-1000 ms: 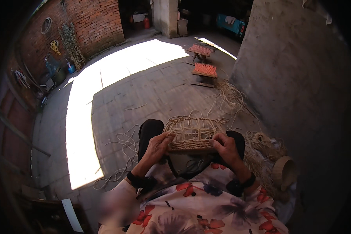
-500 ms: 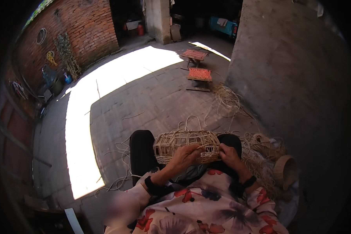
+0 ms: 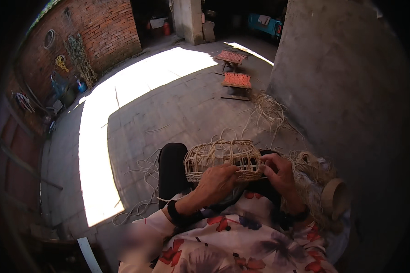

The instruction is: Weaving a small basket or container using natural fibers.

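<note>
Well, my left hand [image 3: 217, 181]: fingers bunched with little gap between them, tips against the near wall of the open-weave basket [image 3: 223, 154]; my own knuckles cover the contact, so I cannot tell whether I am pinching a strand.
My right hand [image 3: 279, 174]: thumb and forefinger drawn narrow on the basket's right end, gripping its edge; the other fingers are loosely curled.
Basket: over my lap, between my two hands, its long side across me, with thin loops rising from its far side.
Black trousers [image 3: 172, 166]: the left knee sits just beside the basket's left end.
Loose cord: pale strands [image 3: 143, 182] on the floor left of the basket, a tangle [image 3: 271, 111] beyond it to the right.
Tan round container [image 3: 335, 198]: right of the basket and nearer me, tilted, mouth sideways.
Red-topped stools [image 3: 237, 80]: two, well beyond the basket.
Plaster wall [image 3: 341, 91]: right of the basket, well apart.
</note>
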### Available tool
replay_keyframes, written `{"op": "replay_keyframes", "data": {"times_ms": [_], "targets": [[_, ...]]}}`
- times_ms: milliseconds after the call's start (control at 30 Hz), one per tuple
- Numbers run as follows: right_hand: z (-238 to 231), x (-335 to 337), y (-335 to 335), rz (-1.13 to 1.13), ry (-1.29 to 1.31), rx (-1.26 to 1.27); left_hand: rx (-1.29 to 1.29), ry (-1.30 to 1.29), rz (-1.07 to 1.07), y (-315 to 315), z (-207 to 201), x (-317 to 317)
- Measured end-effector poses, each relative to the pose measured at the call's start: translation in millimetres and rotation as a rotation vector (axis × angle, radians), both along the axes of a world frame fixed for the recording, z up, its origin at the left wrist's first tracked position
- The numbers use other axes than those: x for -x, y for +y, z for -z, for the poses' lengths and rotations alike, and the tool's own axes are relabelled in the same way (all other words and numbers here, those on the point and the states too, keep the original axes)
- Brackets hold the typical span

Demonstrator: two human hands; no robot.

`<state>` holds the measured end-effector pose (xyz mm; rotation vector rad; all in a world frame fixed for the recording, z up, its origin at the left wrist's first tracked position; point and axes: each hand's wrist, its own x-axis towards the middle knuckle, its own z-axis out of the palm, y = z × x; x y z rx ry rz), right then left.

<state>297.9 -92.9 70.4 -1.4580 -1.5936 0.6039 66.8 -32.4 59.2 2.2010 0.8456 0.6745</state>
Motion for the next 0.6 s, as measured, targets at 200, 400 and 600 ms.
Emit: {"op": "replay_keyframes", "data": {"times_ms": [200, 400, 600], "targets": [[8.3, 30.2, -13.0, -0.307, -0.086, -0.047, 0.405, -0.019, 0.272, -6.3, 2.5, 19.0], [17.5, 44.8, -7.3, -0.426, -0.161, -0.025, 0.437, -0.079, 0.260, -16.8, 18.8, 42.3], [11.4, 55.8, -6.8, -0.517, -0.080, 0.088, 0.369, 0.000, 0.041, -24.2, 17.9, 74.5]]}}
